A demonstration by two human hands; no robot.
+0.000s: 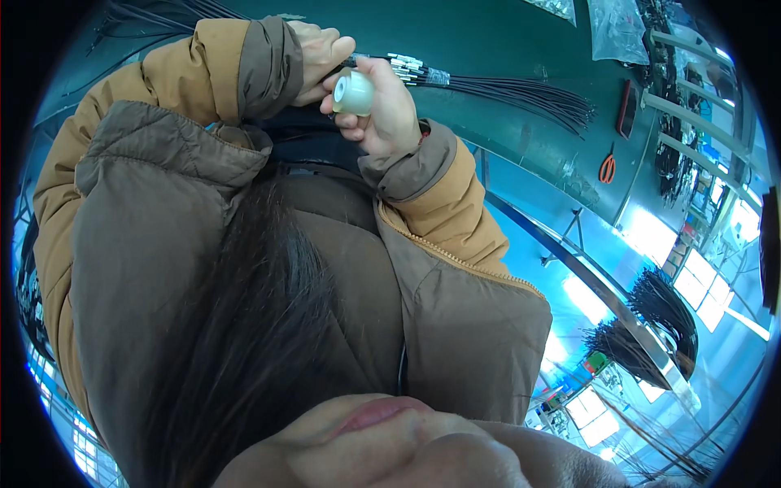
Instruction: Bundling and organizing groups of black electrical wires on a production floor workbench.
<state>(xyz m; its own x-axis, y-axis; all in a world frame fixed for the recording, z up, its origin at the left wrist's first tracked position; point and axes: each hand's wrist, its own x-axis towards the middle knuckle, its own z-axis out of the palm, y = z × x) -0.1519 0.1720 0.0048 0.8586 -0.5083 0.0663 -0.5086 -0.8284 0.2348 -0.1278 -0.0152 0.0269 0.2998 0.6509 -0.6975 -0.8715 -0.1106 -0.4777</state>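
My right hand (382, 110) is closed around a roll of clear tape (355, 93), its round core facing toward me. Just left of it, my left hand (317, 61) has its fingers curled in, closed at the near end of a bundle of black cables (512, 91); the grip itself is partly hidden. White connectors (404, 67) sit along the bundle beside my hands. A band of clear tape (438, 77) wraps the bundle right of the connectors. From there the loose cables fan out to the right across the green table (488, 45).
Orange-handled cutters (608, 167) and a dark, red-edged flat object (626, 110) lie near the table's right edge. A clear plastic bag (616, 31) is at the far right. More black cables (154, 16) spread at the far left; others hang over a metal rail (643, 333).
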